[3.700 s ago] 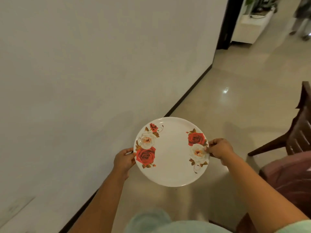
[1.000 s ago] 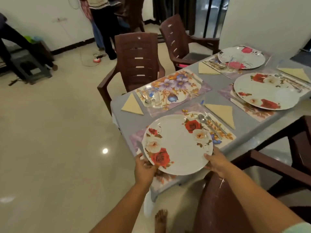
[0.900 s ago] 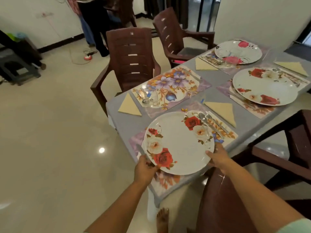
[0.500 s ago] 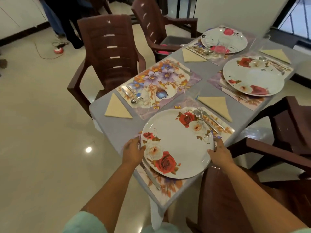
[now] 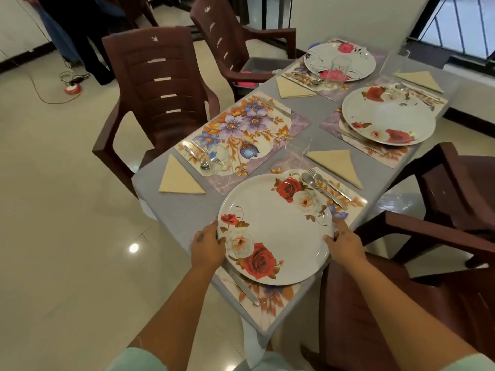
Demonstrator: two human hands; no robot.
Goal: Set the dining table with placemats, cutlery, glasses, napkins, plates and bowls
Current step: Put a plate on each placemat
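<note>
A white plate with red and white roses point(image 5: 276, 228) lies over the nearest floral placemat point(image 5: 270, 295) on the grey table point(image 5: 184, 212). My left hand point(image 5: 207, 246) grips its left rim and my right hand point(image 5: 344, 243) grips its right rim. A knife point(image 5: 243, 286) lies on the mat left of the plate; a spoon and fork point(image 5: 325, 187) lie to its right. Across the table a flowered placemat point(image 5: 241, 135) carries cutlery and a glass point(image 5: 218, 163) but no plate. Two further settings hold rose plates point(image 5: 388, 115) point(image 5: 340, 61). Folded yellow napkins point(image 5: 180, 176) point(image 5: 337, 163) lie beside the mats.
Dark brown plastic chairs stand around the table: one at the far left side point(image 5: 158, 84), another behind it point(image 5: 233, 41), one to the right point(image 5: 455, 194), one right below my right arm point(image 5: 375, 311). A person's legs point(image 5: 75, 30) and a floor cable point(image 5: 53, 87) are at the back left.
I carried the plate from beside a wall to the table and brought it down over the nearest placemat. Both hands stay on its rim.
</note>
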